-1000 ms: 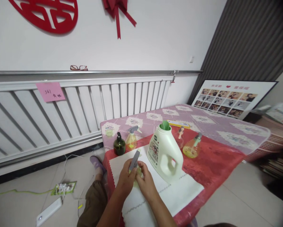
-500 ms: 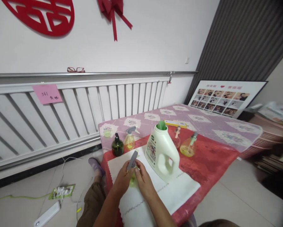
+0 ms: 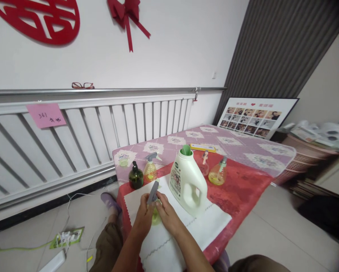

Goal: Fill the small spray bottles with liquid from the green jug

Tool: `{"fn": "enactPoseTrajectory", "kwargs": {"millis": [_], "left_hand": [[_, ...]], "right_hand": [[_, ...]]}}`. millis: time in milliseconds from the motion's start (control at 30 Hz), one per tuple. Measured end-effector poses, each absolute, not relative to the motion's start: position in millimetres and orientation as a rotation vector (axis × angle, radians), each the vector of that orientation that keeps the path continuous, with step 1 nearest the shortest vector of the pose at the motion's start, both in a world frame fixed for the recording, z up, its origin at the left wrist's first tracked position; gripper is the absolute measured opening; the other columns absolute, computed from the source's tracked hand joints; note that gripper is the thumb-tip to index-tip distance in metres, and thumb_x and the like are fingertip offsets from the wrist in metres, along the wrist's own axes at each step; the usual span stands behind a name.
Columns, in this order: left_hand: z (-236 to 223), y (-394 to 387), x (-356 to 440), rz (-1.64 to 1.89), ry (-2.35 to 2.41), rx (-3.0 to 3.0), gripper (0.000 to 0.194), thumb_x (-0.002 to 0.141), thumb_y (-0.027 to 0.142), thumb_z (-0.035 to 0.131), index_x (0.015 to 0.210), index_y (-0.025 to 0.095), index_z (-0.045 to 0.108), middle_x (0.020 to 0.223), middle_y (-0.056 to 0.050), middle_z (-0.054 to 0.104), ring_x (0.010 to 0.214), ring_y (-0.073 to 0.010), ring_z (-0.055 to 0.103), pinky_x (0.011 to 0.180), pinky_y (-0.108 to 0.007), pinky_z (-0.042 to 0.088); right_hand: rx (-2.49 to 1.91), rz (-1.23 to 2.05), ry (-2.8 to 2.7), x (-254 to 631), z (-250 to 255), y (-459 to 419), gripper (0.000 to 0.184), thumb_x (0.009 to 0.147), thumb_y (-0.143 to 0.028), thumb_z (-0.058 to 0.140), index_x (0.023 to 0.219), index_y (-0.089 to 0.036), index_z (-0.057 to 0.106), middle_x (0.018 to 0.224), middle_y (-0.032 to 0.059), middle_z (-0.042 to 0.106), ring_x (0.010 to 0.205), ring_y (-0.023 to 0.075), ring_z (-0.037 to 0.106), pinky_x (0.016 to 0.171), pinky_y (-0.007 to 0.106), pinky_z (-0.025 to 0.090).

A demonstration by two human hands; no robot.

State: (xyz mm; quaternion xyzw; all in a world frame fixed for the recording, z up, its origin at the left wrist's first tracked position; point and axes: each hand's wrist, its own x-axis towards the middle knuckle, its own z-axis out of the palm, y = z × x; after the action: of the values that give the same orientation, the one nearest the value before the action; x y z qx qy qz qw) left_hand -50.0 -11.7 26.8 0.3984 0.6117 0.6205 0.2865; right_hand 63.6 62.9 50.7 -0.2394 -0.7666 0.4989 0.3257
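Both my hands close round a small spray bottle of yellow-green liquid that stands on a white cloth. My left hand wraps its left side and my right hand pinches at its neck, just under the grey trigger head. A large white detergent jug with an open green spout stands just right of my hands.
Behind stand a dark green pump bottle, a grey-headed spray bottle and two more round spray bottles on the red tablecloth. A white radiator runs along the wall. Cables and a power strip lie on the floor at left.
The view has swung right and pulled back a little. My hands stay wrapped on the small spray bottle in the same spot on the cloth.
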Motion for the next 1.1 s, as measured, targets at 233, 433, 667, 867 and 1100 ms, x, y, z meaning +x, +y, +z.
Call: {"fn": "enactPoseTrajectory", "kwargs": {"millis": [233,433,667,867,1100], "left_hand": [[22,-16,-51,1.647,1.608,1.103,0.043,0.092,0.051,0.051,0.123,0.022,0.049,0.127,-0.01,0.061,0.121,-0.025,0.055,0.107,-0.04,0.041],[23,-14,-46,1.628,1.711,1.127,0.043,0.09,0.046,0.052,0.124,0.02,0.048,0.127,-0.012,0.06,0.122,-0.0265,0.055,0.107,-0.044,0.041],[21,-14,-40,1.67,1.79,1.073,0.035,0.088,0.039,0.052,0.118,0.022,0.047,0.117,-0.01,0.065,0.108,-0.0252,0.063,0.096,-0.042,0.047],[26,-16,-35,1.694,1.816,1.008,0.037,0.085,0.032,0.051,0.12,0.02,0.045,0.111,-0.011,0.065,0.106,-0.0259,0.063,0.095,-0.043,0.046],[29,-16,-34,1.719,1.827,1.007,0.041,0.081,0.03,0.053,0.12,0.02,0.045,0.113,-0.011,0.065,0.106,-0.0267,0.063,0.096,-0.043,0.045]], "right_hand": [[-0.61,1.299,-2.045,63,62,65,0.033,0.091,-0.026,0.052,0.121,-0.024,0.064,0.115,0.0069,0.065,0.113,0.0223,0.061,0.106,0.04,0.045],[-0.687,1.217,-1.964,54,59,56,0.023,0.085,-0.021,0.052,0.104,-0.022,0.063,0.106,0.0069,0.062,0.105,0.0231,0.06,0.099,0.04,0.048],[-0.863,1.134,-1.818,43,52,48,0.019,0.074,-0.017,0.056,0.092,-0.023,0.059,0.1,0.0058,0.062,0.099,0.0241,0.061,0.086,0.037,0.052],[-1.04,1.095,-1.683,31,46,44,0.017,0.069,-0.02,0.059,0.084,-0.026,0.052,0.088,0.002,0.063,0.086,0.0229,0.064,0.076,0.034,0.054],[-1.043,1.123,-1.685,31,52,46,0.023,0.066,-0.024,0.065,0.087,-0.023,0.057,0.083,0.002,0.067,0.08,0.0236,0.066,0.073,0.034,0.055]]}}
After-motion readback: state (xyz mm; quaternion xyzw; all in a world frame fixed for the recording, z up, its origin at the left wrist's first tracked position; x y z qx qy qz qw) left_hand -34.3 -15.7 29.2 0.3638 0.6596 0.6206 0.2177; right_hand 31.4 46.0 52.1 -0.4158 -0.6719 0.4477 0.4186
